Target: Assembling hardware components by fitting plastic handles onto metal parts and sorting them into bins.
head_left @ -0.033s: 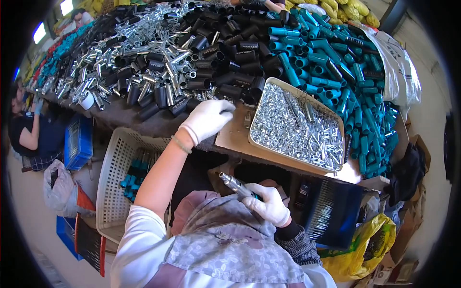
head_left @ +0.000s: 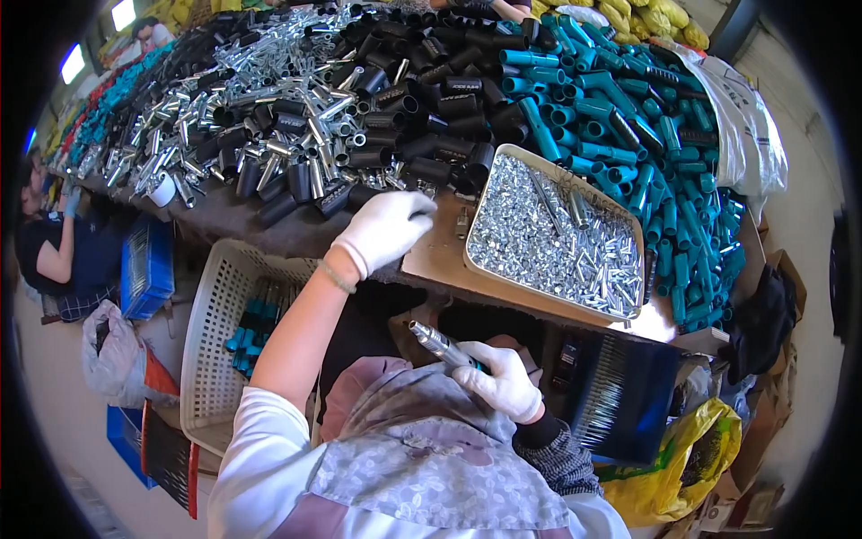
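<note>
My left hand (head_left: 384,232), in a white glove, hovers over the table's front edge, by the black tubes and left of the tray. Its fingers are curled together, and whatever they hold, if anything, is hidden. Close to my chest, my right hand (head_left: 503,382), gloved too, is wrapped round a silver metal cylinder with a stepped tip (head_left: 438,343); a bit of teal shows at the grip. The tip points up and left. A cream tray (head_left: 555,302) full of small shiny metal parts lies on a board (head_left: 437,254) to the right of my left hand.
Black tubes (head_left: 386,99), silver tubes (head_left: 180,135) and teal tubes (head_left: 620,154) are heaped across the table. A white basket (head_left: 205,377) with teal-handled pieces stands below left. At right are a dark blue bin (head_left: 639,386) and a yellow bag (head_left: 691,467). A co-worker (head_left: 58,238) is at far left.
My left hand has shifted very slightly left and down. My right hand and the silver cylinder stay almost in place.
</note>
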A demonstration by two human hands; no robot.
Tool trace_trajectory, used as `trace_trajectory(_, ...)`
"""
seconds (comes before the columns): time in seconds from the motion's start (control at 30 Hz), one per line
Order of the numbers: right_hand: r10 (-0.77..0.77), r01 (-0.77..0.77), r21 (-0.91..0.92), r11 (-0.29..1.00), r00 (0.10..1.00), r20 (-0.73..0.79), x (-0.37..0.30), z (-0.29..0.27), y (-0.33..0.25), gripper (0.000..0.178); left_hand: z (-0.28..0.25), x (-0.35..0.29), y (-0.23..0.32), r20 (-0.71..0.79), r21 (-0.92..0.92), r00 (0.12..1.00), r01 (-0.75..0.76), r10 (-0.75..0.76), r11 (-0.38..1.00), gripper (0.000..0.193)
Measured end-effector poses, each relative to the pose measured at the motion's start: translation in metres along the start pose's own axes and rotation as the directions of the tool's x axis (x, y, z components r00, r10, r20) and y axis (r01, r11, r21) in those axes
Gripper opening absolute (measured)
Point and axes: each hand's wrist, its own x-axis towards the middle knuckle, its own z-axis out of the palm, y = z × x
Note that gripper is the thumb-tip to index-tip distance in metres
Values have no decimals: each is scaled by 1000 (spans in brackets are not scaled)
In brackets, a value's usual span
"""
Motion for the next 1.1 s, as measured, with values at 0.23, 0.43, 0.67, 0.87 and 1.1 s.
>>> trace_trajectory(0.23, -233, 143, -313, 939, 934, -272, 5, 8, 2, 44, 3, -99, 44, -16, -229, 996, -86, 84, 970, 28)
trace_trajectory(0.43, -289, 234, -463, 855, 956, -51, 7, 12, 15, 38, 18, -157, 68, 63, -189, 997, 46, -35, 981, 18)
trace_trajectory(0.67, -288, 232, -511, 828, 957, -33, 7, 31, 17, 39, 15, -183, 56, 152, -381, 917, 398, -369, 834, 19)
trace_trajectory(0.87, -313, 277, -447, 851, 950, -8, 8, 24, 20, 39, 6, -167, 69, 114, -123, 992, -40, 54, 992, 25)
trace_trajectory(1.1, -303, 273, -429, 861, 953, -1, 5, 26, 10, 34, 18, -184, 54, 67, -100, 952, -290, 298, 952, 19)
